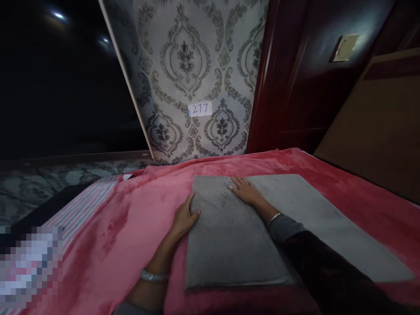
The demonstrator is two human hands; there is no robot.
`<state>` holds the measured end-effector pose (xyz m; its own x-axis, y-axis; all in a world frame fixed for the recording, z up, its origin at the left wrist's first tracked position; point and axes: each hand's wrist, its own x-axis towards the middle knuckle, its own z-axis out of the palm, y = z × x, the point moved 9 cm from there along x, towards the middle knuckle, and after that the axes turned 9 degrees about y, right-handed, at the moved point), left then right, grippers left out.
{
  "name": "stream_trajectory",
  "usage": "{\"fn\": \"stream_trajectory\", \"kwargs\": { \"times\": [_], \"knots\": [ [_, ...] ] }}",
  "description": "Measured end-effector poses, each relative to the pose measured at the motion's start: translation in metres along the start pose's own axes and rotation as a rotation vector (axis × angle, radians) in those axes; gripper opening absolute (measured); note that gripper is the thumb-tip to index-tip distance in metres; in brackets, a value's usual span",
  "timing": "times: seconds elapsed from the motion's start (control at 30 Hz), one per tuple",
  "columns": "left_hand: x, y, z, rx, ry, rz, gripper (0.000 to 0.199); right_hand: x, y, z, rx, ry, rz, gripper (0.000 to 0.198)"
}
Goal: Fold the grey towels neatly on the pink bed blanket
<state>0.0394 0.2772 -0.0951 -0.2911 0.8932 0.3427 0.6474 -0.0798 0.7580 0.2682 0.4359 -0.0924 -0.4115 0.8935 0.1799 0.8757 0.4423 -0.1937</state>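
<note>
A grey plush mat (226, 245) lies on a pink blanket. Its left part is a darker grey flap with a thick front edge, seemingly folded over, and its right part (331, 232) is paler and smoother. My right hand (244, 191) rests flat on the mat near its far edge, where the dark and pale parts meet, fingers spread. At the mat's left edge is my left hand (186, 216), its thumb on the top surface and its fingers stretched along the side. Neither hand is closed round anything.
The pink blanket (141, 227) spreads under the mat, with a striped cloth (87, 210) to its left. Behind stand a patterned wall (183, 57) with a paper marked 277 (200, 109), a dark screen (65, 87) and a dark red wooden panel (285, 87). A brown board (380, 127) leans at right.
</note>
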Motion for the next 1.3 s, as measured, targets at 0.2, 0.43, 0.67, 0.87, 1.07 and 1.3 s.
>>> {"fn": "stream_trajectory", "kwargs": {
  "times": [0.2,0.43,0.67,0.87,1.07,1.3],
  "knots": [
    [-0.004,0.0,-0.002,0.074,0.028,-0.014,0.074,-0.003,-0.021,-0.008,-0.026,0.087,-0.036,0.064],
    [0.024,0.051,0.001,0.525,-0.005,0.13,0.07,-0.013,-0.029,0.005,0.002,0.061,-0.089,0.065],
    [0.074,0.051,0.055,0.624,-0.183,0.145,0.07,-0.012,-0.029,0.001,0.018,0.11,-0.101,0.066],
    [0.072,0.027,0.064,0.625,-0.205,0.138,0.072,-0.013,-0.027,0.0,0.031,0.093,-0.077,0.069],
    [0.076,0.033,0.066,0.663,-0.267,0.109,0.072,-0.012,-0.025,-0.003,0.035,0.07,-0.099,0.067],
    [0.057,0.03,0.06,0.672,-0.414,0.118,0.068,-0.037,0.0,-0.003,0.043,-0.004,-0.191,0.059]
  ]
}}
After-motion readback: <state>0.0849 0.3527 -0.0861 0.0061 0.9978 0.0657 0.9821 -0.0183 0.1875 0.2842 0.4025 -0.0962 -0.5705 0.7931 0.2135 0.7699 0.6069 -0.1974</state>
